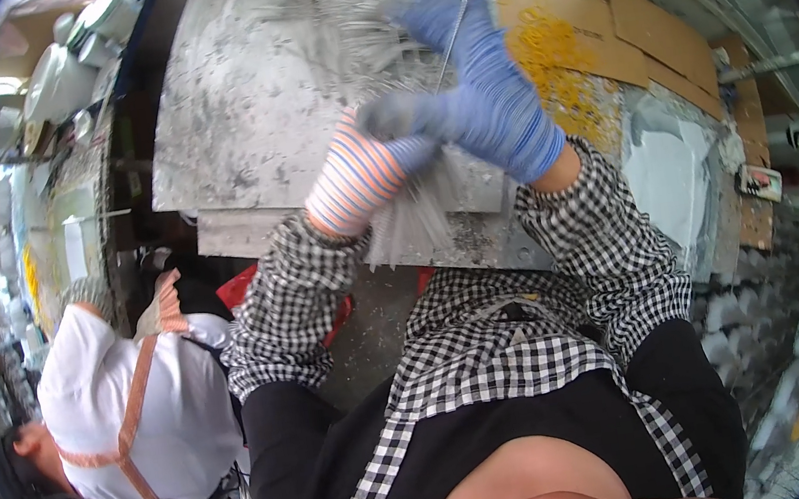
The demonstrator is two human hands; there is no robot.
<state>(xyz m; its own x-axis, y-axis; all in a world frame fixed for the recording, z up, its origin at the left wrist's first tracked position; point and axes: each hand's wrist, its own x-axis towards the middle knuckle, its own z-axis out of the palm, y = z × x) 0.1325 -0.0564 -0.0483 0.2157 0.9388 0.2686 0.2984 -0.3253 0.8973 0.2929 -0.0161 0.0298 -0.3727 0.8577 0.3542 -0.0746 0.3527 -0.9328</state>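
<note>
My left hand [360,176], in a white glove with orange and blue stripes, is closed near the table's front edge. A bundle of thin clear plastic strands [410,223] fans out below it, apparently in its grip; its fingertips are partly hidden. My right hand [489,86], in a blue striped glove, reaches across just above it. The dark thumb of that hand points left over my left hand, and its other fingers are smeared by motion at the heap of clear strands [357,3]. A thin metal rod [454,40] crosses the right hand; whether it is gripped is unclear.
A scuffed grey metal tabletop [229,100] lies under the hands. Yellow bits [551,58] are scattered by flattened cardboard [662,23] on the right, with a clear plastic bag [666,164] nearer. A co-worker in white [142,404] sits at the left.
</note>
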